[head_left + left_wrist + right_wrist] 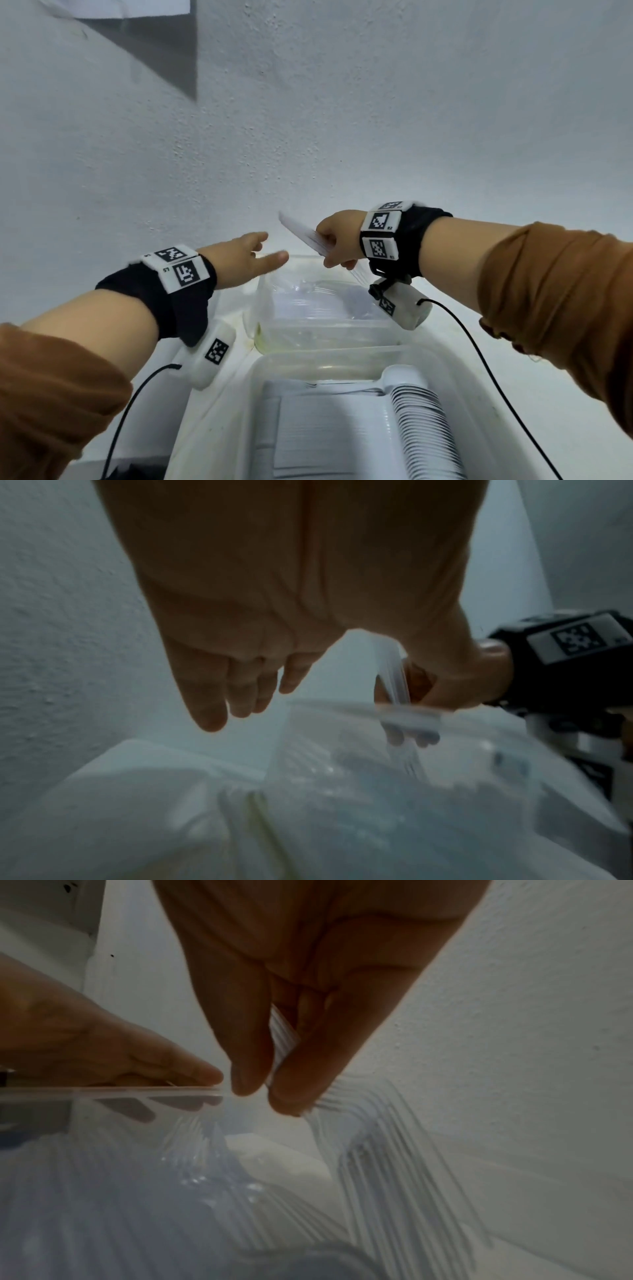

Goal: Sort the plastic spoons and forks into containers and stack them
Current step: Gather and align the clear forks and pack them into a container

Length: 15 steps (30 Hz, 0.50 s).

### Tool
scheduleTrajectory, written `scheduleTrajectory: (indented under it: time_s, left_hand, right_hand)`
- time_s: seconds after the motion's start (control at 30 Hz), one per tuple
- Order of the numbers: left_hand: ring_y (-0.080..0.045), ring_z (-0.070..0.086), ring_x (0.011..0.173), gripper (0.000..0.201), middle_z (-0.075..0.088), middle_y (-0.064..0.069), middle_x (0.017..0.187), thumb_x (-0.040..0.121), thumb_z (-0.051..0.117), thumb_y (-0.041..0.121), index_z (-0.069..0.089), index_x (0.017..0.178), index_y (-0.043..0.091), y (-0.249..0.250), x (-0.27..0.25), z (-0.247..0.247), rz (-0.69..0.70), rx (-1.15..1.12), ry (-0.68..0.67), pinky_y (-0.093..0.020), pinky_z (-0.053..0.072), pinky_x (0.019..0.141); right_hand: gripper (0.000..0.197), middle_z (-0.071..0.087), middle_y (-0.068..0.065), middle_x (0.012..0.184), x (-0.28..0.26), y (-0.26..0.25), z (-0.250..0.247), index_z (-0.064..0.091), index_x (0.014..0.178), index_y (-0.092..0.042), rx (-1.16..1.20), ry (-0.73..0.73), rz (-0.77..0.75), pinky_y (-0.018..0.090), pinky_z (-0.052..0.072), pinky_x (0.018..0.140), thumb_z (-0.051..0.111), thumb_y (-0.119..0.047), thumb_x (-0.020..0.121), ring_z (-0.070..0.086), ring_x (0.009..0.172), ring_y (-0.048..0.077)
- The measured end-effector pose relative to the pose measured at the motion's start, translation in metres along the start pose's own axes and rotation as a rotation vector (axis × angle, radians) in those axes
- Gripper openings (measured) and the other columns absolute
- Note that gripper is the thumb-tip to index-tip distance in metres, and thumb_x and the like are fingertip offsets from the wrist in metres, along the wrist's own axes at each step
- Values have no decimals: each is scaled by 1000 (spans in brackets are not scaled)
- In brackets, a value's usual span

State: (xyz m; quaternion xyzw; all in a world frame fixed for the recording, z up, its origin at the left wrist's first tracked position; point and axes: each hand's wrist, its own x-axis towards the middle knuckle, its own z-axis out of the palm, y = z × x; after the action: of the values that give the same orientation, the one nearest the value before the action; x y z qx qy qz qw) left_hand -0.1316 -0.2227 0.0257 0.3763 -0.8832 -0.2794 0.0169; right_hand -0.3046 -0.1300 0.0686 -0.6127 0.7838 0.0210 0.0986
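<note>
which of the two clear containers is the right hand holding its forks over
The far container, nearer the wall. The right hand grips a bundle of forks above its rim, and the left hand reaches toward it. The near container, holding nested spoons, is untouched.

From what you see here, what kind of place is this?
Probably a plain indoor work corner, maybe a home: a bare white textured wall, a white surface holding clear plastic containers, and neat stacks of white plastic spoons. Nothing shows more.
</note>
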Motion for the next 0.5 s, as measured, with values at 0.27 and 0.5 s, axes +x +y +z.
scheduleTrajectory:
  time_s: [0.27,0.5]
  left_hand:
    - [-18,28,140,143,14,2,157,46,63,80,-21,147,23,-14,-10,17,2,60,-286,-33,23,114]
    - [-16,27,141,177,14,3,157,0,43,97,-25,145,22,-17,-8,15,41,89,-336,-35,25,114]
  right_hand:
    - [21,61,-6,61,11,-6,5,46,72,-20,-100,-91,7,21,51,68,65,-19,81,49,31,-3]
    - [21,61,-6,47,19,-5,9,51,72,-14,-123,-338,37,14,48,51,71,-14,79,57,36,1]
